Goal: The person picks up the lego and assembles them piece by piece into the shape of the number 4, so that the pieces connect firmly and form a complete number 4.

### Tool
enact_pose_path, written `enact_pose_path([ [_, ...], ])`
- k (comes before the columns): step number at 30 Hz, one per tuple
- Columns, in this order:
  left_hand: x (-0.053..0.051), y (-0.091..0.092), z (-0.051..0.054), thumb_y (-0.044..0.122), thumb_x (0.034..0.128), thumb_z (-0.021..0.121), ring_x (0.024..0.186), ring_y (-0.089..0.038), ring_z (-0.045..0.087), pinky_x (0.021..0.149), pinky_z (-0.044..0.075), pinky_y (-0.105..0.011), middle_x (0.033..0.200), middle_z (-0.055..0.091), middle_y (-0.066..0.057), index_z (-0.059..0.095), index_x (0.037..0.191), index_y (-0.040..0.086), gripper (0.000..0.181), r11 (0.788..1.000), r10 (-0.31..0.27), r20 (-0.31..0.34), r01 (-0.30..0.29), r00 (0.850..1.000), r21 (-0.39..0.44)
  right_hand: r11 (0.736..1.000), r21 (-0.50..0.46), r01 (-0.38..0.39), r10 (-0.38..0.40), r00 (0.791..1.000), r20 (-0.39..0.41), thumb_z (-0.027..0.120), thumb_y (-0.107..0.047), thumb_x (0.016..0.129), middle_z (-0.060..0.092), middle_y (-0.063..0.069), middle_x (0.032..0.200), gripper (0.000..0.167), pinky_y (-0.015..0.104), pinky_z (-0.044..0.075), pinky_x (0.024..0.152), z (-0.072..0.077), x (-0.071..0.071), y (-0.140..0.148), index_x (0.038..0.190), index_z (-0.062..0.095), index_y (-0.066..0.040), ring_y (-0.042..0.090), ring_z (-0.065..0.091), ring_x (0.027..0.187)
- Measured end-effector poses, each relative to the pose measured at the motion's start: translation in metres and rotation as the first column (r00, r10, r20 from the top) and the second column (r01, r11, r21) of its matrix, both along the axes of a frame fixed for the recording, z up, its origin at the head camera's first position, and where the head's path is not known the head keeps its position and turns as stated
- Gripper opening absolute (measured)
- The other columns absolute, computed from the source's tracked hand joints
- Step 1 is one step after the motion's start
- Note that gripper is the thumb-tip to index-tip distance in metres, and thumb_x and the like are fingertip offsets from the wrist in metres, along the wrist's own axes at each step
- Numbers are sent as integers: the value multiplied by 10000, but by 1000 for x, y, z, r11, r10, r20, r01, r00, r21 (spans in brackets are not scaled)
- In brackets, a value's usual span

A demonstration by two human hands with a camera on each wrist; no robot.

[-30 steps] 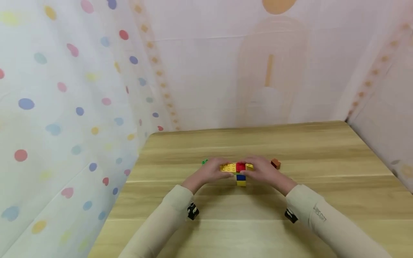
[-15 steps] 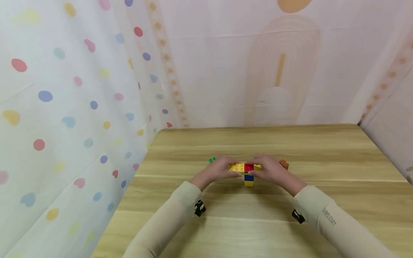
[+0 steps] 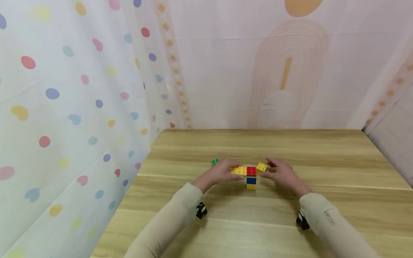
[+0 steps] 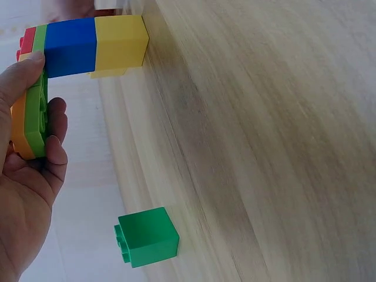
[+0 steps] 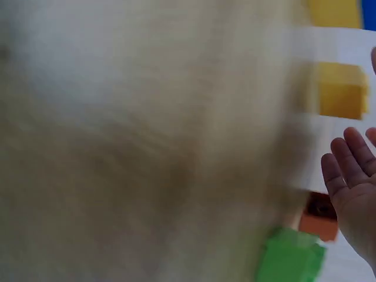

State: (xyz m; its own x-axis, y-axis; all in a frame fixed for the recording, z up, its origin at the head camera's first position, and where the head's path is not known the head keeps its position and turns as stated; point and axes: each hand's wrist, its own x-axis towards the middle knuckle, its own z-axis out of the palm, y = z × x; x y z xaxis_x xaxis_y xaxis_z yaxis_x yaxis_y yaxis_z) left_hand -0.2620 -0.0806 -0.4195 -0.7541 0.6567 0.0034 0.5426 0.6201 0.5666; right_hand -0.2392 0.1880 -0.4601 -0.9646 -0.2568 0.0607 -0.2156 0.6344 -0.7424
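Note:
A toy building brick stack stands on the table: a yellow brick (image 4: pixel 120 41) at the bottom, a blue brick (image 4: pixel 70 46) over it, then a light green layer and a red brick (image 3: pixel 251 171) on top. Leftward from the stack's top reaches an arm of light green bricks (image 4: pixel 35 126) under yellow ones (image 3: pixel 238 170). My left hand (image 3: pixel 222 171) pinches this arm between thumb and fingers. Just right of the stack is a separate yellow brick (image 3: pixel 262 167). Beside it, my right hand (image 3: pixel 282 175) has its fingers spread, apart from the bricks in the right wrist view.
A green brick (image 4: pixel 150 237) lies on the wooden table (image 3: pixel 226 229) left of the stack. In the right wrist view, a brown-orange brick (image 5: pixel 320 217) and another green brick (image 5: pixel 291 257) are near the right hand. A patterned curtain (image 3: pixel 222 79) hangs behind the table.
My right hand has let go of the red brick area and moved right, uncovering the stack's top and the separate yellow brick. The left hand keeps its hold. The head view has shifted.

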Motion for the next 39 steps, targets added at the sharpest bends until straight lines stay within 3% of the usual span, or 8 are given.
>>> enact_pose_path([
  [2,0,0,1,367,890,755,820,-68,578,716,483,-232,1043,682,52,692,1224,104,431,1000,8,2,-8,1000,-7,999,34,-11,11,1000,-13,751,-346,896,576,230,1287,717,525,458,954,-8,-4,-2,1430,463,36,368,565,1132],
  [7,-2,3,3,349,887,761,808,-71,580,701,484,-230,1019,680,57,695,1219,98,421,1000,13,21,-13,1000,9,1000,-1,13,-13,999,-42,755,-247,901,643,94,1048,417,401,494,794,-13,-9,-6,1223,638,-8,242,567,912],
  [13,-3,8,3,320,873,782,790,-86,573,679,482,-234,966,664,68,702,1192,85,404,999,32,64,-33,997,13,991,-111,79,-73,996,55,656,-297,974,633,169,1174,511,450,496,887,10,-5,-1,1341,543,41,311,590,1074],
  [18,-7,10,2,346,871,780,823,-87,568,708,474,-240,1005,662,68,696,1214,100,431,999,43,66,-42,997,-8,982,-185,23,-15,999,47,658,-312,971,609,194,1213,570,446,511,895,36,-3,3,1384,499,48,336,594,1094],
  [22,-9,12,2,361,866,781,838,-91,565,723,471,-246,1023,662,67,693,1228,103,453,999,52,69,-51,996,-19,982,-187,-29,37,999,38,673,-324,959,618,169,1201,561,436,521,887,48,-3,1,1373,521,22,326,601,1084],
  [30,-13,13,1,346,865,785,812,-94,566,706,473,-243,985,661,79,702,1211,101,432,1000,26,66,-27,998,5,982,-150,-113,125,990,68,686,-332,943,627,130,1201,508,443,511,890,53,0,-10,1335,581,-25,318,576,1103],
  [39,-16,14,-2,346,866,783,794,-85,558,688,466,-227,964,657,84,704,1212,98,433,1000,3,44,-3,999,15,980,-101,-171,173,985,19,708,-328,931,618,126,1240,466,486,499,899,53,1,-13,1302,617,-61,350,553,1160],
])
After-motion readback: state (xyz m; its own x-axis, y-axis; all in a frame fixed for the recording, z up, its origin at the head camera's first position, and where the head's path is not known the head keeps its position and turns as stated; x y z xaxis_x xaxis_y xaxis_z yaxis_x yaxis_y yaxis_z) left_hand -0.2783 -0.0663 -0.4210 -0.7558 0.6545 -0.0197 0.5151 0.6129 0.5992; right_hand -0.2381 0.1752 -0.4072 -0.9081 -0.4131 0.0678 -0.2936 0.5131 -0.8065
